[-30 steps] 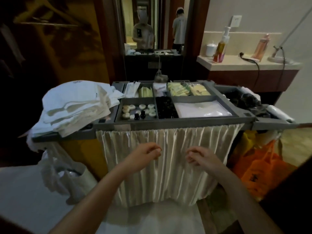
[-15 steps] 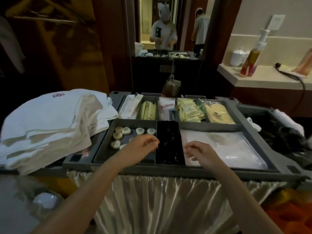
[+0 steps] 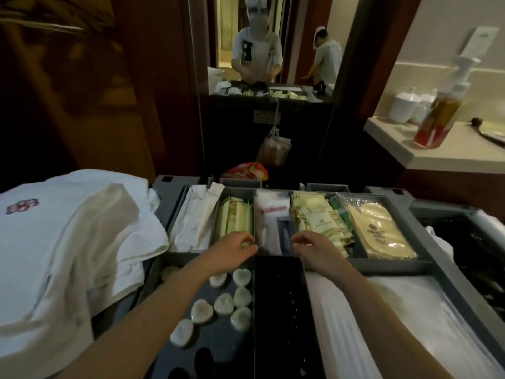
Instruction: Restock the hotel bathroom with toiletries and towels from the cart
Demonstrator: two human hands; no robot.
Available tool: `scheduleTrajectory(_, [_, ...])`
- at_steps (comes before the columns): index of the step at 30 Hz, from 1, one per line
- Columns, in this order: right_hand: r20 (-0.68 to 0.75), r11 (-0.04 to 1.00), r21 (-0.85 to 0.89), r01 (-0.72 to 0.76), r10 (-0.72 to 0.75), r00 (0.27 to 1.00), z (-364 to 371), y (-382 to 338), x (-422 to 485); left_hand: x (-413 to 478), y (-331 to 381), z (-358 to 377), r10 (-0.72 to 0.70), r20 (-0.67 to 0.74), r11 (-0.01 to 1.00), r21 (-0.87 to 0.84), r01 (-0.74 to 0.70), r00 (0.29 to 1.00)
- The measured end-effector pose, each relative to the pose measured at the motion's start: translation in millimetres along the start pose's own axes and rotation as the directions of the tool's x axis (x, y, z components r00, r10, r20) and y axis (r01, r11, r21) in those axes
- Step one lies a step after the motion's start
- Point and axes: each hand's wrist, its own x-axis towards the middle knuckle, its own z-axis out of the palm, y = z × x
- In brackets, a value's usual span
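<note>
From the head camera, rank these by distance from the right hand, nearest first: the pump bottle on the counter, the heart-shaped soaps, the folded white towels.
From the right hand:
1. Heart-shaped soaps, tray compartment to its left, nearer the camera.
2. Folded white towels, far left of the cart.
3. Pump bottle, on the counter at upper right.

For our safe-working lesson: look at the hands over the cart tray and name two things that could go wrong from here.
1. The towel pile overhangs the tray's left edge beside the left hand; a nudge from that forearm might tip it off.
2. The heart-shaped soaps lie loose under the left forearm, so dragging the arm back could scatter them.
</note>
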Motion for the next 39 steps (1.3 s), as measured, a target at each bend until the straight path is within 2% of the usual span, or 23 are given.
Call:
scheduleTrajectory(3, [0.044,0.996,-0.087,0.007,-0.003,0.999,4,-2,30,29,-9,13,0.035,-0.053,0.996,0.081,-0.031,0.998])
scheduleTrajectory(7, [0.128,0.974,-0.225,-0.011,0.040,0.991,14,3,68,53,-25,28,0.036,-0.161,0.997,0.070,-0.025,0.986])
scheduleTrajectory(14, [0.168,0.966,-0.257,-0.032,0.077,0.983,34,2,97,59,-37,42,0.038,-0.284,0.985,0.174,0.013,0.958])
scheduleTrajectory(19, [0.264,0.999,-0.029,-0.019,0.026,0.964,50,9,98,58,-36,41,0.018,-0.358,0.996,0.087,0.015,0.933])
scheduleTrajectory(22, [0.228,1.000,-0.029,-0.002,0.008,0.974,51,13,101,59,-36,40,0.000,-0.396,1.000,0.014,0.005,0.918])
scheduleTrajectory(24, [0.232,0.999,0.015,-0.039,0.035,0.972,51,17,104,60,-36,40,-0.009,-0.414,0.999,-0.037,-0.007,0.910])
scheduleTrajectory(27, [0.196,0.982,0.160,-0.105,0.073,0.978,52,21,106,61,-34,39,-0.045,-0.432,0.995,-0.100,0.001,0.901])
scheduleTrajectory(31, [0.065,0.935,0.345,-0.083,0.065,0.996,42,17,104,63,-34,39,-0.114,-0.467,0.980,-0.198,0.022,0.877])
scheduleTrajectory(34, [-0.022,0.891,0.453,0.007,0.003,1.000,32,12,100,65,-32,39,-0.212,-0.427,0.926,-0.375,0.041,0.879])
scheduleTrajectory(37, [0.016,0.862,0.506,0.040,-0.056,0.998,30,3,97,64,-29,35,-0.308,-0.368,0.826,-0.561,0.054,0.877])
scheduleTrajectory(39, [0.052,0.858,0.509,0.063,-0.104,0.993,34,-4,96,61,-23,33,-0.329,-0.365,0.746,-0.666,0.003,0.871])
